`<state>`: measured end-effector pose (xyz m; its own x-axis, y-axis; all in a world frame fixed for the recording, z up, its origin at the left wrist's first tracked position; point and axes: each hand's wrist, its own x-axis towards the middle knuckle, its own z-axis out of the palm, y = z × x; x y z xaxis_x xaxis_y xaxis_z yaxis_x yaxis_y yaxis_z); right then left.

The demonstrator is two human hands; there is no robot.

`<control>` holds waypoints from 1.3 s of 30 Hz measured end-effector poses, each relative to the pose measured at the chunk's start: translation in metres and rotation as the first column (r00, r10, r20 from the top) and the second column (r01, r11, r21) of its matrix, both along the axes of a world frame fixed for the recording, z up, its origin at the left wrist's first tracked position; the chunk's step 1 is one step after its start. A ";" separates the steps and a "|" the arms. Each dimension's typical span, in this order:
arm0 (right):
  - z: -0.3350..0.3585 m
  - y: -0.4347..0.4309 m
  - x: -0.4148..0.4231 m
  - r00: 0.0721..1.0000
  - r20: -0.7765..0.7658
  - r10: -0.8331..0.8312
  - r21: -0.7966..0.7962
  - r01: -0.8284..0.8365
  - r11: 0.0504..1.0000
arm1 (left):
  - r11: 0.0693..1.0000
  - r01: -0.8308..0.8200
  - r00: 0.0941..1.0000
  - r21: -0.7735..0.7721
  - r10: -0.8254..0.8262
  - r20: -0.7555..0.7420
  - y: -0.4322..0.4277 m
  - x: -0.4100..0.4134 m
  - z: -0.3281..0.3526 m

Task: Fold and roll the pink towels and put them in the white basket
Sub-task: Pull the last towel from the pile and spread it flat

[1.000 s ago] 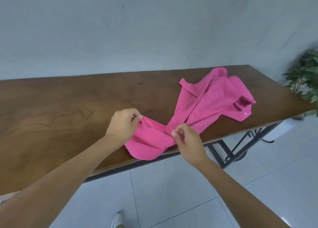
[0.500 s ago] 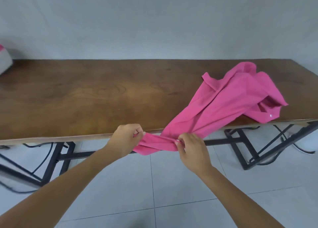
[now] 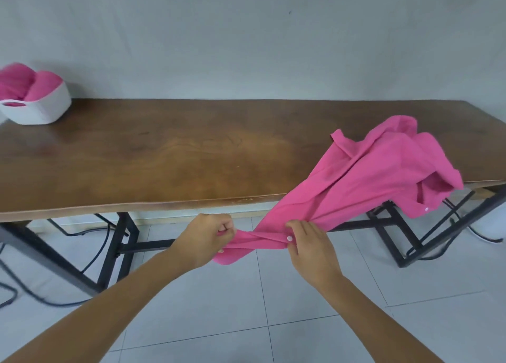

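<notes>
Softly crumpled, twisted pink towel (image 3: 369,176).

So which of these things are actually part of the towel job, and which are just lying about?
Part of the job: pink cloth, gripped by left hand and right hand; white basket; rolled pink towels in it; wooden table the cloth partly lies on.

Just lying about: black table legs; white object on the floor, far right.
</notes>
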<state>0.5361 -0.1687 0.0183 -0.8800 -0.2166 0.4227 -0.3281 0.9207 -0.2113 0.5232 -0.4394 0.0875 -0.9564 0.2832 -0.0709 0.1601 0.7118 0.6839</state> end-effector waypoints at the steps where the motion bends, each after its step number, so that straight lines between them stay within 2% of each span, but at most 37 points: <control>1: 0.001 -0.012 0.007 1.000 -0.016 -0.007 0.007 0.007 1.000 | 1.000 -0.004 1.000 0.009 0.004 0.008 -0.013 0.009 0.000; 6: 0.017 -0.065 0.037 0.988 -0.071 -0.135 0.000 0.136 0.991 | 0.997 -0.041 0.999 0.070 0.040 0.017 -0.079 0.044 0.007; 9: 0.020 -0.084 0.050 0.969 -0.043 -0.242 -0.054 0.239 0.969 | 0.991 -0.078 0.997 0.110 0.075 0.028 -0.116 0.063 0.011; 14: 0.027 -0.104 0.072 0.963 -0.061 -0.263 -0.071 0.258 0.963 | 0.983 -0.110 0.994 0.145 0.110 0.006 -0.172 0.088 0.015; 16: 0.033 -0.110 0.075 0.960 -0.017 -0.278 -0.056 0.277 0.959 | 0.982 -0.116 0.991 0.152 0.124 -0.046 -0.190 0.093 0.020; 20: 0.044 -0.120 0.073 0.900 0.249 -0.357 -0.180 0.405 0.896 | 0.981 -0.113 0.977 0.155 0.139 -0.163 -0.218 0.098 0.039; 21: 0.048 -0.123 0.072 0.902 0.237 -0.361 -0.215 0.411 0.886 | 0.979 -0.118 0.968 0.163 0.150 -0.200 -0.224 0.099 0.044; 23: 0.049 -0.128 0.069 0.915 0.167 -0.368 -0.103 0.387 0.916 | 0.972 -0.117 0.945 0.203 0.172 -0.278 -0.231 0.101 0.057; 24: 0.048 -0.129 0.066 0.908 0.173 -0.381 -0.055 0.395 0.917 | 0.972 -0.106 0.932 0.210 0.171 -0.320 -0.232 0.103 0.064; 27: 0.048 -0.134 0.057 0.889 0.222 -0.401 -0.066 0.424 0.903 | 0.983 -0.065 0.898 0.173 0.133 -0.420 -0.228 0.110 0.082; 35: 0.028 -0.152 0.056 0.867 0.264 -0.422 -0.053 0.450 0.891 | 0.980 -0.048 0.861 0.191 0.138 -0.489 -0.214 0.103 0.112; 39: 0.020 -0.152 0.044 0.827 0.345 -0.445 -0.146 0.515 0.845 | 0.980 -0.066 0.833 0.185 0.156 -0.530 -0.218 0.094 0.128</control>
<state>0.5801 -0.3205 0.0388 -0.9348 0.3343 0.1201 0.2509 0.8606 -0.4433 0.6169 -0.6574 0.2153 -0.8547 0.1367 0.5008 0.4617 0.6411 0.6130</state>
